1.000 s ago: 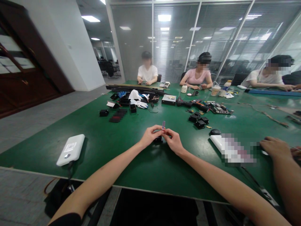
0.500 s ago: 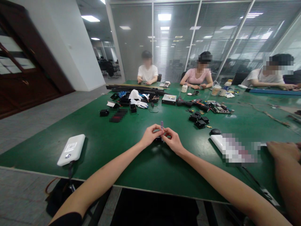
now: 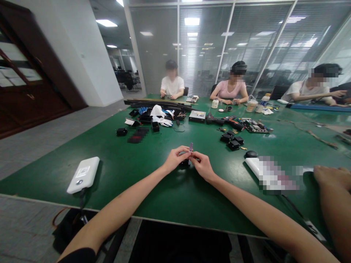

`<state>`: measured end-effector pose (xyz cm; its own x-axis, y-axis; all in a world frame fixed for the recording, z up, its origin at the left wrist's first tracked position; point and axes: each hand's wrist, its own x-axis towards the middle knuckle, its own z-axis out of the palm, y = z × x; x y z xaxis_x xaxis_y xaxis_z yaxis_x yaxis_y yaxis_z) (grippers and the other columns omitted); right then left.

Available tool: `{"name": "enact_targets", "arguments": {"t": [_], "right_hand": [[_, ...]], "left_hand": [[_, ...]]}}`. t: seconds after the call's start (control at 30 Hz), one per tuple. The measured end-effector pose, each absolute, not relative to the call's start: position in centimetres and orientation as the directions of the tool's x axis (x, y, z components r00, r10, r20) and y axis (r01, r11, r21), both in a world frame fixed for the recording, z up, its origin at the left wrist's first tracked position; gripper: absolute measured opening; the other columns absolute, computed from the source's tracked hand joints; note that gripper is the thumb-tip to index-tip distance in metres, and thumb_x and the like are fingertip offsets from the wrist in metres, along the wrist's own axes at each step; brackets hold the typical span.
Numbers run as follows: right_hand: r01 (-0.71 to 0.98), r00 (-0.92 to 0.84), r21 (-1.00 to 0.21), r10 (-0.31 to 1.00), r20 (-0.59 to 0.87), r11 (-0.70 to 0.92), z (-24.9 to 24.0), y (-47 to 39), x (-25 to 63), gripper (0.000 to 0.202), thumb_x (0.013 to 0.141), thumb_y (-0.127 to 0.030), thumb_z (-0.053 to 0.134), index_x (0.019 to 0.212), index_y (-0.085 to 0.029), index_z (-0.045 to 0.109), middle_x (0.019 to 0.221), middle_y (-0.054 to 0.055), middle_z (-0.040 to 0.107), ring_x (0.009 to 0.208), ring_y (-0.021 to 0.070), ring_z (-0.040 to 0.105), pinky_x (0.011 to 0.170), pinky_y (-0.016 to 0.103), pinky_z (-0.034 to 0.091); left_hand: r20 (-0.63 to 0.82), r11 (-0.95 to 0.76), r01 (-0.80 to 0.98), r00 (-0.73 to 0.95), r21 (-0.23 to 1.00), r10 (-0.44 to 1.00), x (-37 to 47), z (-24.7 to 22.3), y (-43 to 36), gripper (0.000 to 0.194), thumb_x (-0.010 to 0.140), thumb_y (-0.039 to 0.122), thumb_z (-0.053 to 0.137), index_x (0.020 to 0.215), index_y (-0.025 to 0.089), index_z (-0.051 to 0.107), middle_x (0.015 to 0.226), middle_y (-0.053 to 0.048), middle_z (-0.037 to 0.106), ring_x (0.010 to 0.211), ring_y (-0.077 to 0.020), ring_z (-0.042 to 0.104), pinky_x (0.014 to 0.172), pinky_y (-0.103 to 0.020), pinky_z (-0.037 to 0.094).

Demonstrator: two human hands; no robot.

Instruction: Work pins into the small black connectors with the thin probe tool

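Note:
Over the middle of the green table (image 3: pixel 153 175), my left hand (image 3: pixel 175 159) and my right hand (image 3: pixel 202 164) meet at the fingertips. Between them a small, thin, purplish translucent piece (image 3: pixel 191 146) stands upright, its lower end pinched by the fingers of both hands. Its exact kind is too small to make out. Just below the fingers lies a small black box-like part (image 3: pixel 185 163), partly hidden by my hands. Whether the purple piece touches that part cannot be seen.
Several black box parts (image 3: pixel 232 140) lie to the right, near a circuit board (image 3: pixel 256 126) and a power drill (image 3: pixel 215 119). Black parts and white gloves (image 3: pixel 164 121) are heaped ahead. A white power bank (image 3: pixel 83 175) lies left. Another person's arm (image 3: pixel 333 186) rests at right.
The purple piece has shifted slightly to the right and now leans a little differently. More of the black part shows beneath my fingers. Both hands keep their pinch.

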<state>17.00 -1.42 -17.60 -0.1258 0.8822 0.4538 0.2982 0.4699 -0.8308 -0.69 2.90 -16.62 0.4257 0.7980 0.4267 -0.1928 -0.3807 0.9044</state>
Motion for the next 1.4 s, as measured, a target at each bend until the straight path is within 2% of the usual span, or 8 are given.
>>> {"name": "enact_targets", "arguments": {"t": [0.13, 0.27, 0.4, 0.57, 0.83, 1.03, 1.23, 1.4], "right_hand": [[0.305, -0.139, -0.831, 0.885, 0.445, 0.466, -17.35, -1.50, 16.95, 0.025, 0.091, -0.039, 0.067, 0.105, -0.020, 0.073, 0.095, 0.005, 0.073, 0.077, 0.0181, 0.063, 0.064, 0.026, 0.050], [0.321, -0.090, -0.833, 0.890, 0.447, 0.451, -17.44, -1.38, 16.92, 0.025, 0.088, -0.043, 0.072, 0.095, -0.019, 0.071, 0.087, 0.004, 0.071, 0.071, 0.0167, 0.060, 0.062, 0.026, 0.049], [0.327, -0.072, -0.826, 0.884, 0.463, 0.459, -17.78, -1.20, 16.99, 0.023, 0.089, -0.042, 0.070, 0.089, -0.019, 0.072, 0.080, 0.003, 0.069, 0.070, 0.0170, 0.059, 0.066, 0.027, 0.049], [0.311, -0.084, -0.833, 0.886, 0.456, 0.458, -17.94, -1.21, 16.95, 0.022, 0.091, -0.038, 0.067, 0.096, -0.019, 0.075, 0.089, 0.005, 0.073, 0.078, 0.0195, 0.064, 0.069, 0.028, 0.050], [0.308, -0.139, -0.829, 0.884, 0.447, 0.467, -17.41, -1.56, 16.87, 0.025, 0.093, -0.039, 0.064, 0.104, -0.019, 0.073, 0.092, 0.005, 0.072, 0.076, 0.0177, 0.062, 0.063, 0.025, 0.049], [0.322, -0.112, -0.837, 0.895, 0.431, 0.443, -17.67, -1.20, 16.93, 0.024, 0.089, -0.043, 0.069, 0.093, -0.019, 0.069, 0.086, 0.003, 0.069, 0.074, 0.0170, 0.061, 0.063, 0.025, 0.050], [0.354, -0.103, -0.813, 0.884, 0.456, 0.461, -17.70, -1.24, 17.07, 0.024, 0.091, -0.041, 0.065, 0.090, -0.019, 0.073, 0.081, 0.003, 0.071, 0.072, 0.0180, 0.061, 0.068, 0.028, 0.051], [0.307, -0.122, -0.823, 0.878, 0.464, 0.477, -17.45, -1.34, 16.82, 0.026, 0.092, -0.038, 0.063, 0.101, -0.019, 0.077, 0.093, 0.005, 0.075, 0.082, 0.0207, 0.066, 0.075, 0.031, 0.052]], "left_hand": [[0.398, -0.348, -0.195, 0.394, 0.917, 0.829, -0.43, -16.54, 2.74, 0.029, 0.080, 0.044, 0.079, 0.087, 0.016, 0.071, 0.114, -0.010, 0.070, 0.110, -0.0239, 0.065, 0.102, -0.040, 0.050], [0.369, -0.306, -0.215, 0.389, 0.927, 0.844, -0.23, -16.55, 2.67, 0.032, 0.077, 0.042, 0.082, 0.079, 0.015, 0.065, 0.111, -0.009, 0.070, 0.105, -0.0221, 0.066, 0.099, -0.039, 0.051], [0.364, -0.297, -0.223, 0.399, 0.929, 0.841, -0.25, -16.69, 2.68, 0.031, 0.077, 0.041, 0.082, 0.084, 0.015, 0.066, 0.114, -0.009, 0.070, 0.108, -0.0228, 0.065, 0.100, -0.040, 0.052], [0.402, -0.335, -0.225, 0.444, 0.915, 0.801, -0.61, -16.60, 2.58, 0.029, 0.082, 0.041, 0.077, 0.098, 0.017, 0.073, 0.122, -0.011, 0.068, 0.117, -0.0252, 0.063, 0.106, -0.042, 0.049], [0.388, -0.322, -0.221, 0.424, 0.921, 0.818, -0.66, -16.70, 2.75, 0.028, 0.081, 0.041, 0.078, 0.086, 0.016, 0.069, 0.118, -0.011, 0.068, 0.115, -0.0253, 0.063, 0.102, -0.042, 0.051], [0.354, -0.272, -0.250, 0.398, 0.929, 0.846, -0.27, -16.95, 2.83, 0.035, 0.074, 0.039, 0.085, 0.079, 0.015, 0.060, 0.114, -0.009, 0.068, 0.110, -0.0229, 0.064, 0.102, -0.041, 0.051], [0.355, -0.282, -0.225, 0.433, 0.933, 0.829, -0.44, -16.60, 2.59, 0.036, 0.078, 0.042, 0.082, 0.100, 0.016, 0.070, 0.116, -0.011, 0.070, 0.111, -0.0244, 0.065, 0.102, -0.042, 0.051], [0.429, -0.382, -0.196, 0.453, 0.903, 0.781, -0.91, -16.30, 2.63, 0.029, 0.085, 0.043, 0.074, 0.097, 0.017, 0.076, 0.121, -0.012, 0.068, 0.118, -0.0258, 0.063, 0.106, -0.042, 0.049]]}}
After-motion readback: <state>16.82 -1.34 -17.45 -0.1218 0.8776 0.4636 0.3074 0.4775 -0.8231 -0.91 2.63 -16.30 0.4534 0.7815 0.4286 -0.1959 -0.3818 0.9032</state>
